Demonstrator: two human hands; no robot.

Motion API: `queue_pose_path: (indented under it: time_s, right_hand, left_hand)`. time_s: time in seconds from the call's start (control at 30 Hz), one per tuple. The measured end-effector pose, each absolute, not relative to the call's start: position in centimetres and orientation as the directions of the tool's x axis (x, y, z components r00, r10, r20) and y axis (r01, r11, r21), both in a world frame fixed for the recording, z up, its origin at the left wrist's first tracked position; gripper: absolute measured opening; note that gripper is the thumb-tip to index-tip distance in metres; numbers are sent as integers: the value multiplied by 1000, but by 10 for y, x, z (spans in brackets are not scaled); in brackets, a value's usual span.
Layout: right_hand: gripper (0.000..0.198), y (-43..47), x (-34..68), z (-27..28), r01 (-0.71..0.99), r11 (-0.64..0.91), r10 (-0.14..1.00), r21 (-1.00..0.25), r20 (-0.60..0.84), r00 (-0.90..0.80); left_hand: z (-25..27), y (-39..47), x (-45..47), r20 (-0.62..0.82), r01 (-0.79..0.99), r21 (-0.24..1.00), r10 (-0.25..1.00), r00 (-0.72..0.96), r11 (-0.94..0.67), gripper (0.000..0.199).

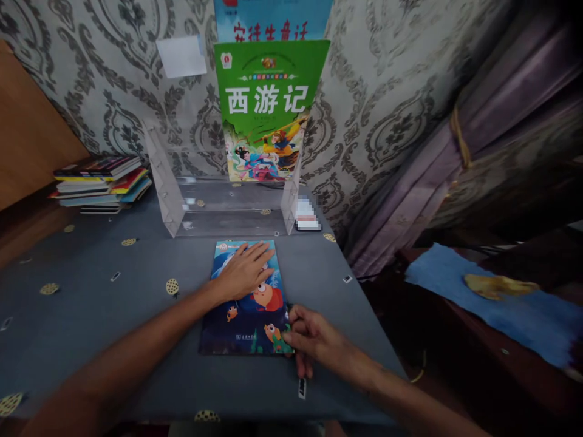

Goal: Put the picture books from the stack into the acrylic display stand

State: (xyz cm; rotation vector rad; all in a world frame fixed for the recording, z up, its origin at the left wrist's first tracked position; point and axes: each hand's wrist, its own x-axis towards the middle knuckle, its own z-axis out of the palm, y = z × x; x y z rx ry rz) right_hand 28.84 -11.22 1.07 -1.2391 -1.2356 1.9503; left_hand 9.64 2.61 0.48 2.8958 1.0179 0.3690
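Observation:
A blue picture book (228, 334) with cartoon fish on its cover lies flat on the table, near its front edge. My left hand (243, 270) rests on the upper part of the cover, palm down with fingers stretched out. At the book's lower right corner, my right hand (312, 337) pinches the edge between thumb and fingers. Just beyond the book stands a clear acrylic rack (228, 224). A green book (264, 145) with large white characters stands upright in it, in front of a light blue book (273, 18) that is partly hidden.
Several books lie in a stack (102, 185) at the back left of the grey patterned table (136, 291). A phone-like object (308, 215), blurred, lies right of the rack. Past the table's right edge are a tied curtain (410, 188) and a blue cloth (492, 303).

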Motion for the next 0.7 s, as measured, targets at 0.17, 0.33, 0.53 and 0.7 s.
queue_pose_path:
  time_s: [0.17,0.33,0.53,0.7]
  right_hand:
    - [56,-115,288,14,120,-439,788,-890,-446,-424]
    - [47,-120,288,16,226,-397,814,-889,-456,-361]
    - [21,-97,297,29,542,-58,932,-838,-240,-271]
    - [14,-36,285,27,696,385,922,-606,272,-274]
  left_hand:
    - [6,25,96,204,616,113,625,754,-780,49]
    - [7,26,97,183,619,85,623,761,-781,50]
    - [7,27,97,173,612,104,620,765,-784,48]
    - [2,32,94,220,579,214,616,756,-787,46]
